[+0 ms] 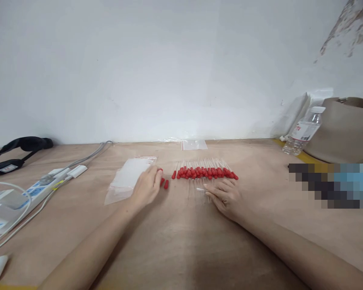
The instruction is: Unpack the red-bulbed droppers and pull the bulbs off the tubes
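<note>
Pinched in the fingers of my left hand point(148, 183) is a red rubber bulb point(160, 170). Just to its right a couple of loose red bulbs point(166, 184) lie on the table. My right hand point(225, 196) is closed on a thin clear glass tube point(201, 189), which points left from the fingertips. More glass tubes point(195, 196) lie under and beside that hand, partly hidden by it. Behind it, a row of glass droppers with red bulbs point(205, 173) lies side by side, bulbs toward me and tips toward the wall.
Clear zip bags point(128, 173) lie left of my left hand, another bag point(194, 144) by the wall. A power strip point(39, 191) with cables and a black strap-like item point(18, 153) are at left. A water bottle point(304, 131) leans against a beige bin point(345, 129) at right.
</note>
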`<state>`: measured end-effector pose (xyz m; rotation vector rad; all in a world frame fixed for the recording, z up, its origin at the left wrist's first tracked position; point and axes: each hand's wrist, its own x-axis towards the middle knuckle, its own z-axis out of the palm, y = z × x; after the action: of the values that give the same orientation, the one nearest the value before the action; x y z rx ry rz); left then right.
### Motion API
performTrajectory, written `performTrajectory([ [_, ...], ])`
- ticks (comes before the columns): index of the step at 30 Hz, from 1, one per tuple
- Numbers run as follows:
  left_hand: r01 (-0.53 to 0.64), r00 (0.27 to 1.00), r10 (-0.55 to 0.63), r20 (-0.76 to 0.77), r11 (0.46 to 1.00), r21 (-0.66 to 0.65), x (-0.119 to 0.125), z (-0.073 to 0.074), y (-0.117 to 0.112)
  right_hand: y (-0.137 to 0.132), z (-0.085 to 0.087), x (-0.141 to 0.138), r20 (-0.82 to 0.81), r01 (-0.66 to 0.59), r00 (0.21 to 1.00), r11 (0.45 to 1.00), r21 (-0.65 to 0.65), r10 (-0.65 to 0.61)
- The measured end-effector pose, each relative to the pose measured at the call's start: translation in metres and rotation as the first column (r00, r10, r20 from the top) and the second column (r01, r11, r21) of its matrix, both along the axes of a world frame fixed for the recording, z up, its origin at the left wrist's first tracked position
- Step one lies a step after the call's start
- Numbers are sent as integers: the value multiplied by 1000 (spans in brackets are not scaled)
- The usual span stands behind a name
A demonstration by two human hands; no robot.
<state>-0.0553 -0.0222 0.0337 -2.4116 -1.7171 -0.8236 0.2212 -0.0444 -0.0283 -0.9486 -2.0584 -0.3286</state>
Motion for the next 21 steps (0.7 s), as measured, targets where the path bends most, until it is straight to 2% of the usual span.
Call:
performTrajectory([
  [2, -63, 997, 62, 41, 998, 18, -17, 9, 14, -1, 5, -5, 42, 75, 996, 996, -44, -73],
  [4, -127, 991, 127, 30, 992, 2, -32, 13, 27, -2, 10, -12, 66, 111, 992, 990, -90, -105],
  [8, -224, 974, 224, -7, 967, -118, -51, 5, 41, 0, 17, -24, 36, 118, 993, 983, -137, -115],
  [15, -266, 964, 265, -34, 936, -232, -51, -12, 48, 6, 18, -38, 105, 114, 988, 993, 35, -117],
  [21, -268, 963, 262, -56, 933, -239, -53, -11, 48, 7, 12, -50, 229, 124, 963, 989, 83, -140],
])
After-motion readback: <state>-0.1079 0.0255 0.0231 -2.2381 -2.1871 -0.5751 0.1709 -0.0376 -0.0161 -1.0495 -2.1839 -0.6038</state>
